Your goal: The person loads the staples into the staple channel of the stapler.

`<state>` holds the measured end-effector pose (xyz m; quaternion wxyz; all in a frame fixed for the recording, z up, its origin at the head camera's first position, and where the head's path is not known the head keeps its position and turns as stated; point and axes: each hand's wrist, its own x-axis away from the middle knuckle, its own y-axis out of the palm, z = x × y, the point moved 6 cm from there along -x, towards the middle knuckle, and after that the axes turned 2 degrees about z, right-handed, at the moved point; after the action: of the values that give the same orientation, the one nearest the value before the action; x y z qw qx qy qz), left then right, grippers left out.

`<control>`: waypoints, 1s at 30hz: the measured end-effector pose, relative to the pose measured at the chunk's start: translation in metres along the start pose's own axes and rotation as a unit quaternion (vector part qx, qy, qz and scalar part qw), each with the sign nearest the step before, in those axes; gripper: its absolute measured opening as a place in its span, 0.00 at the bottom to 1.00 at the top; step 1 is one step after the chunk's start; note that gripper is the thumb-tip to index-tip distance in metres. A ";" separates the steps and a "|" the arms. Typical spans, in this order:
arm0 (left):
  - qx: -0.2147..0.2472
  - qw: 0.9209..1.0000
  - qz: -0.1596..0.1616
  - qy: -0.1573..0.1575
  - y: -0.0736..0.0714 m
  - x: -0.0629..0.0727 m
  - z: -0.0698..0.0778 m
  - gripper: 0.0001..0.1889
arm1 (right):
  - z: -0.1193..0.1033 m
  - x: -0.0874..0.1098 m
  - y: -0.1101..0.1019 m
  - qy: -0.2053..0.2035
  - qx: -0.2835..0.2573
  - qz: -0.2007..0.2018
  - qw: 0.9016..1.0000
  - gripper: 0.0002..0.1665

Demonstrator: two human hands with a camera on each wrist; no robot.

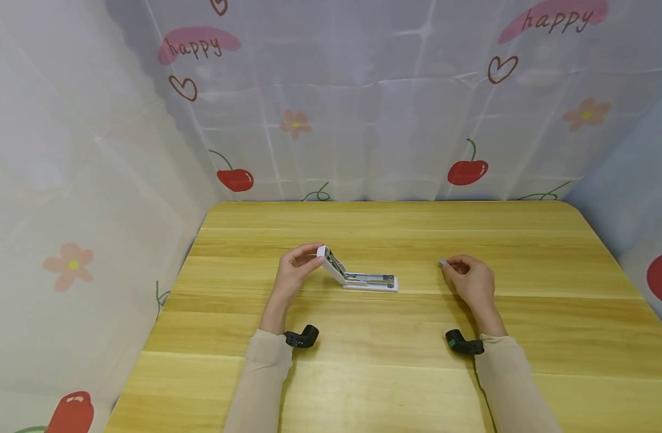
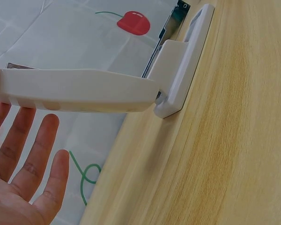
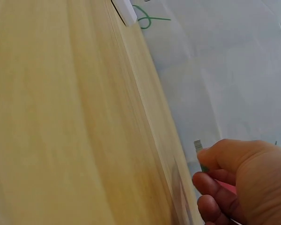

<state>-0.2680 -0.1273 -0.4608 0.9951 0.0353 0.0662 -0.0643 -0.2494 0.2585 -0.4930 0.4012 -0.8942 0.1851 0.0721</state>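
A white stapler (image 1: 366,280) lies open in the middle of the wooden table (image 1: 417,385). Its lid (image 1: 331,264) is swung up to the left, baring the metal staple channel. My left hand (image 1: 301,261) pinches the raised tip of that lid. In the left wrist view the lid (image 2: 75,89) stands out from the base (image 2: 187,61), with my other fingers (image 2: 37,159) straight beneath it. To the right of the stapler, my right hand (image 1: 472,279) rests on the table and pinches a small grey staple strip (image 1: 443,263). That strip (image 3: 198,146) pokes out above the curled fingers (image 3: 215,187).
A plastic sheet printed with cherries, flowers and hearts (image 1: 363,120) walls in the table at the back and both sides. A black wrist camera (image 1: 302,338) sits on each forearm. Bare wood lies around the stapler.
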 end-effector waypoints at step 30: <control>0.001 1.000 0.001 -0.004 0.000 0.000 -0.001 0.19 | -0.024 0.003 0.003 -0.060 -0.104 0.019 0.993 0.08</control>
<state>-0.2678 -0.1273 -0.4614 0.9954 0.0362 0.0620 -0.0635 -0.2481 0.2378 -0.4800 0.3146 -0.9216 0.1688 0.1521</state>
